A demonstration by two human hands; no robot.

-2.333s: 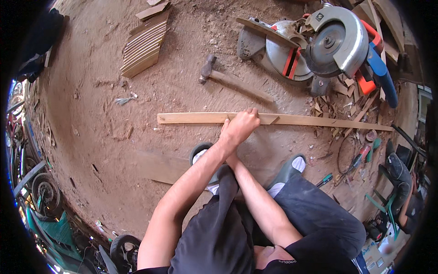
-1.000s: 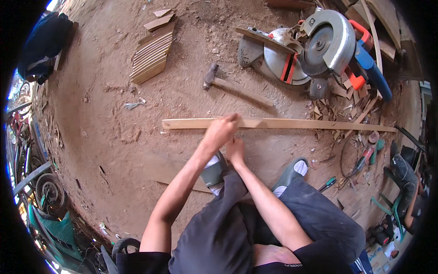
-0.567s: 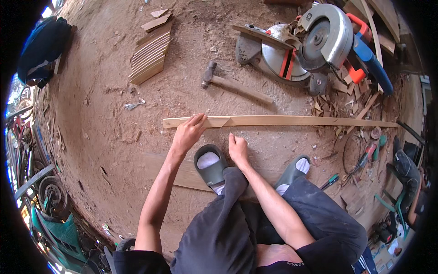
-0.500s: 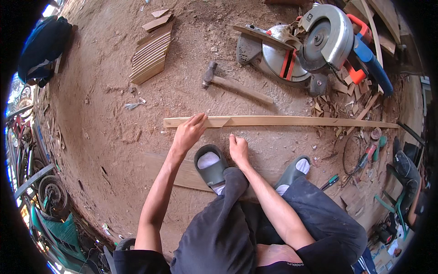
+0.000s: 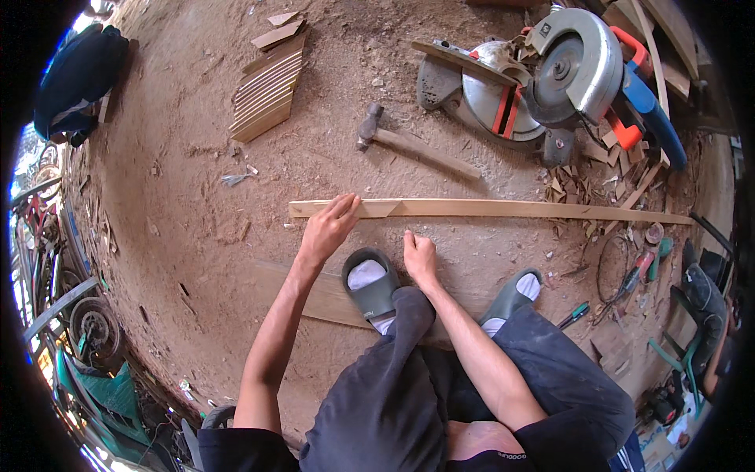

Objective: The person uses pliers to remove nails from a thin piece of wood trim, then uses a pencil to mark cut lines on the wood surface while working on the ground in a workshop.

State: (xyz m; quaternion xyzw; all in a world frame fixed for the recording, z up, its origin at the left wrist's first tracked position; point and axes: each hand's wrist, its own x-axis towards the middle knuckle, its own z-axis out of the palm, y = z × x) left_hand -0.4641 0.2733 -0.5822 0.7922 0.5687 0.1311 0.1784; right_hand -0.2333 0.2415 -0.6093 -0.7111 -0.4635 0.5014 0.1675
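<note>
A long pale wooden strip [image 5: 503, 208] lies across the dirt floor in front of me. Along its left end sits a short wooden piece [image 5: 381, 208] with a slanted cut end. My left hand [image 5: 330, 228] is closed over both, fingers over the far edge and thumb side toward the slanted end. Just on my side of the strip, apart from it, my right hand [image 5: 421, 258] is closed in a pinch; whatever the fingers hold is too small to make out. Beyond the strip rests a hammer [image 5: 421, 152] with a wooden handle.
A miter saw [image 5: 574, 71] stands at the far right, with wood offcuts [image 5: 570, 189] beside it. Slant-cut wood pieces [image 5: 267, 90] lie together at the far left. A wide board [image 5: 330, 303] lies under my sandal [image 5: 370, 287]. A green-handled screwdriver [image 5: 578, 311] is at right.
The whole view has shifted slightly, so everything appears a little farther right. Both hands keep nearly the same pose and place by the strip.
</note>
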